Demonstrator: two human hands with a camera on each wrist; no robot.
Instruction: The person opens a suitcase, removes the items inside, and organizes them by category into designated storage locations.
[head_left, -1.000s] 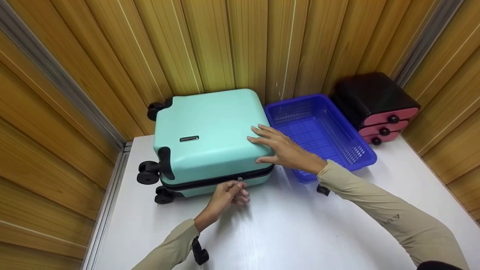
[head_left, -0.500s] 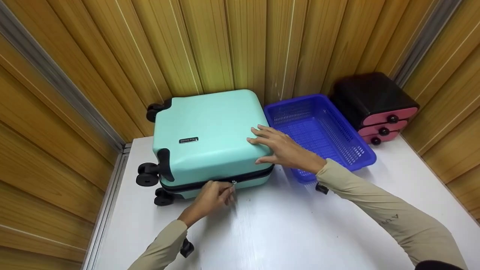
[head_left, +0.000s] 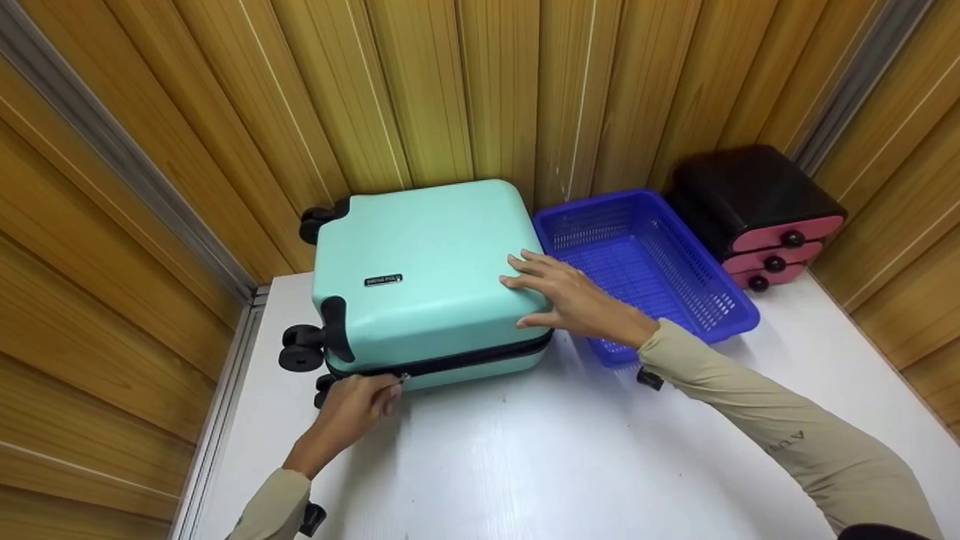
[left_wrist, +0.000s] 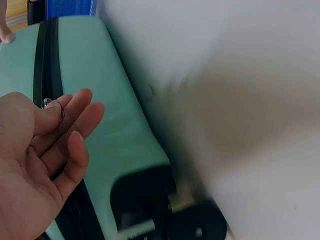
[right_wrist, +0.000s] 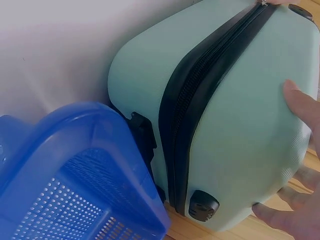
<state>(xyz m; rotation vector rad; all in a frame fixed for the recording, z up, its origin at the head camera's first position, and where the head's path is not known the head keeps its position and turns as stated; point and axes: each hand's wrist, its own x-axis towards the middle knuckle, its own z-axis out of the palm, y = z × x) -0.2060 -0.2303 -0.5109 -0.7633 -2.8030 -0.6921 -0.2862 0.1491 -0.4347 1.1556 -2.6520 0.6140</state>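
A mint-green hard-shell suitcase (head_left: pixel 427 255) lies flat on the white table, its black zip (head_left: pixel 480 358) running along the front side. Near the front left corner, my left hand (head_left: pixel 349 409) pinches the metal zip pull (head_left: pixel 405 377) between thumb and forefinger. The left wrist view shows the same pull (left_wrist: pixel 46 102) at the thumb tip, the other fingers half bent. My right hand (head_left: pixel 562 296) rests on the lid's right front corner with fingers spread. In the right wrist view, the zip teeth (right_wrist: pixel 187 95) show along the black band.
Right of the suitcase stands a blue perforated basket (head_left: pixel 739 319), close against its side. Behind that, in the right corner, is a black drawer box (head_left: pixel 757 184) with pink fronts and round knobs. Black wheels (head_left: pixel 302 349) stick out at the suitcase's left end. Wood-panelled walls (head_left: pixel 495 90) enclose the table.
My left hand has taken hold of the zip pull and drawn it left along the suitcase's front, from near the right end toward the left corner. My right hand has stayed on the lid.
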